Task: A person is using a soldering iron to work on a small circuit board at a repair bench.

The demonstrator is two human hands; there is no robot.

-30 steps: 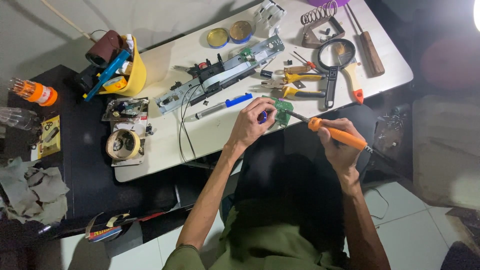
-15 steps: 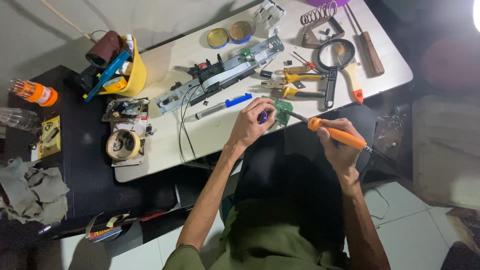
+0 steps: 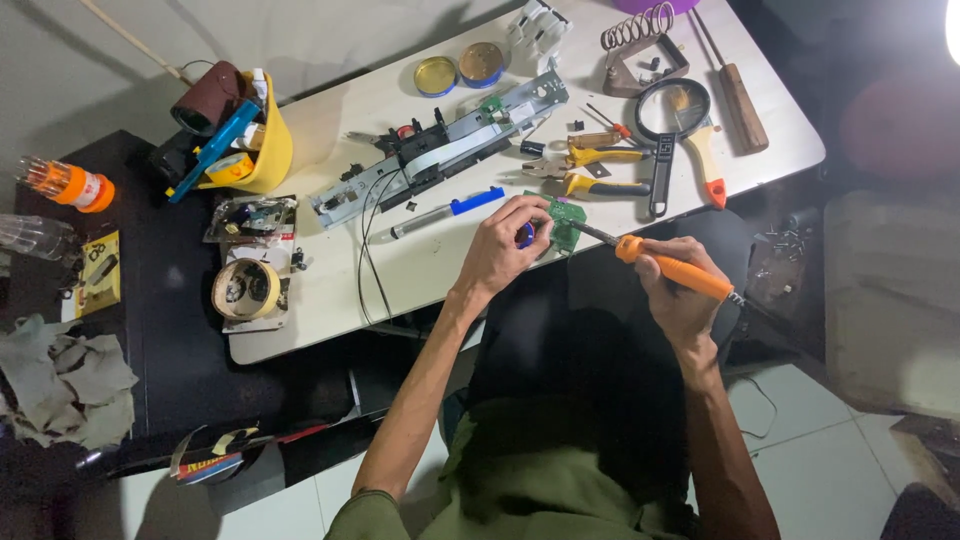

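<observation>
1. In the head view, a small green circuit board [image 3: 566, 222] is held at the near edge of the white table [image 3: 440, 265] by the left hand [image 3: 508, 245]; its fingers [image 3: 530, 212] are curled shut around the board and a small blue part at its left side.
2. An orange-handled soldering iron [image 3: 672, 268] is gripped by the right hand [image 3: 680, 290], the fingers wrapped closed around the handle, and the dark metal tip is pointed at the right edge of the board, touching or just beside it.
3. Just beyond the left hand, a blue-handled screwdriver [image 3: 447, 212] is laid flat on the table, and behind it a long grey metal assembly [image 3: 440, 150] is stretched diagonally.
4. To the right of the board, yellow-handled pliers [image 3: 595, 170] and a black-rimmed magnifying glass [image 3: 672, 110] are seen, well apart from both hands.
5. At the far left of the table a yellow bowl [image 3: 265, 150] filled with tools is placed, and a roll of tape [image 3: 245, 290] is set near the table's left edge.
</observation>
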